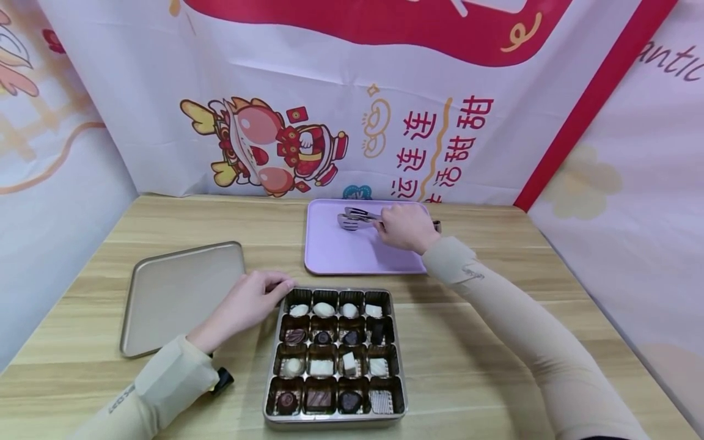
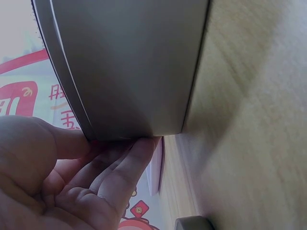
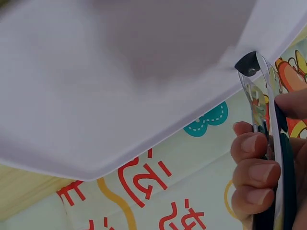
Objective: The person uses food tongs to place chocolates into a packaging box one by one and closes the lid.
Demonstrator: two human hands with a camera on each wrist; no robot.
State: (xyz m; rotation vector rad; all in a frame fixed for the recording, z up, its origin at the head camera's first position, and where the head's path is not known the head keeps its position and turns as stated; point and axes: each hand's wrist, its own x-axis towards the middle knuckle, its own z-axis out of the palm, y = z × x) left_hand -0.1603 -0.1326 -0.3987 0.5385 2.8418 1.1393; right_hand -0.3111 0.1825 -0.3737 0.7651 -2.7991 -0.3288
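Note:
A square metal box of chocolates (image 1: 334,419) sits at the front of the table, its dark divided insert holding white and dark chocolates. My left hand (image 1: 250,305) holds the box at its far left corner. In the left wrist view the thumb (image 2: 72,143) is at the rim and the bent fingers (image 2: 122,177) are against the wall. My right hand (image 1: 409,227) grips metal serving tongs (image 1: 352,218) with slotted heads, over the lilac tray (image 1: 330,260). A dark, shiny patch shows between the tong tips in the right wrist view; whether it is a chocolate I cannot tell.
A beige-gold metal tray (image 1: 181,293) lies on the left of the wooden table (image 1: 473,379). Behind the table hangs a printed cloth (image 1: 308,67), close against the lilac tray's far edge. More printed cloth lines both sides.

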